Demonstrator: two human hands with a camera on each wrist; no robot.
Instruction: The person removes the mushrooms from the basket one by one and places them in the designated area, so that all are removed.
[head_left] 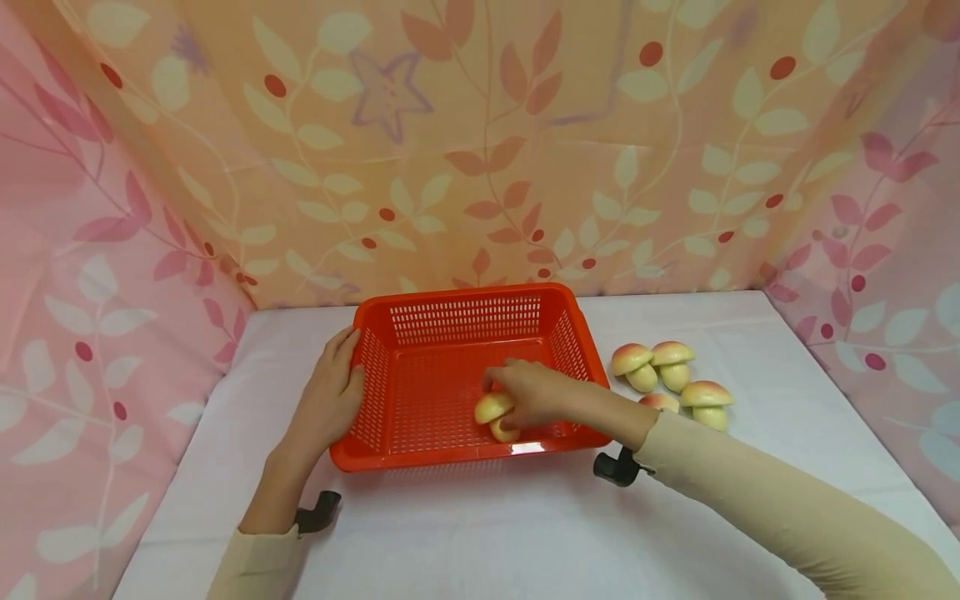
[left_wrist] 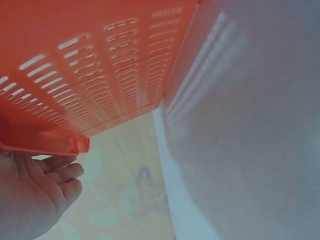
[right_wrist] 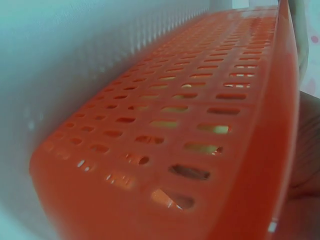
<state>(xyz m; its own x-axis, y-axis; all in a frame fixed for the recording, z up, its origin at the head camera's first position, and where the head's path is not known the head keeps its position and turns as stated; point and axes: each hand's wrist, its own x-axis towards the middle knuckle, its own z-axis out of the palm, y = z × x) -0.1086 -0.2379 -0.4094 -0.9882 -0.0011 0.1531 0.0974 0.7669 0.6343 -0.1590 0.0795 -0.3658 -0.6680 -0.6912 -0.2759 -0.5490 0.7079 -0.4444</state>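
In the head view, my left hand (head_left: 330, 392) holds the left rim of a red plastic basket (head_left: 457, 457). The left wrist view has the fingers of the left hand (left_wrist: 45, 190) bent against the edge of the basket (left_wrist: 100, 65); the thumb is hidden there. Inside the basket, my right hand (head_left: 528, 393) grips a toy mushroom (head_left: 492, 408) with a yellow cap and pale stem, low over the front right of the floor. Through the slots of the basket wall (right_wrist: 190, 80), the right wrist view gives glimpses of something pale yellow (right_wrist: 212, 128).
Several mushrooms with reddish-yellow caps, one of them a mushroom (head_left: 707, 403) lying nearest the right, sit on the white tablecloth (head_left: 465, 533) right of the basket. One is partly hidden by the right arm. Patterned curtains (head_left: 487, 167) enclose the back and sides.
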